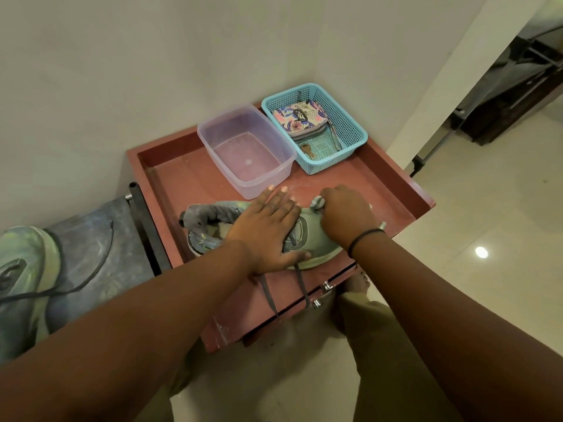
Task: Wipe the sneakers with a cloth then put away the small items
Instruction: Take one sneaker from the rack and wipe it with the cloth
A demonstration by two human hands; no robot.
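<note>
- Your left hand (pixel 268 229) lies flat and open, pinning the sneaker (pixel 316 242) on the red table (pixel 393 184).
- Your right hand (pixel 345 216) is fisted around the cloth (pixel 317 203) at the toe.
- Wiping looks underway; next, rub along the upper with firm pressure.

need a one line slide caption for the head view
Left hand steadies a sneaker on a red tray while the right hand wipes its toe.

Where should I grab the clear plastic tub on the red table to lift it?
Take the clear plastic tub by its near rim, coming from above and in front. It stands upright, open and looks empty, with a lip around the top, and the blue basket crowds its right side.
</note>
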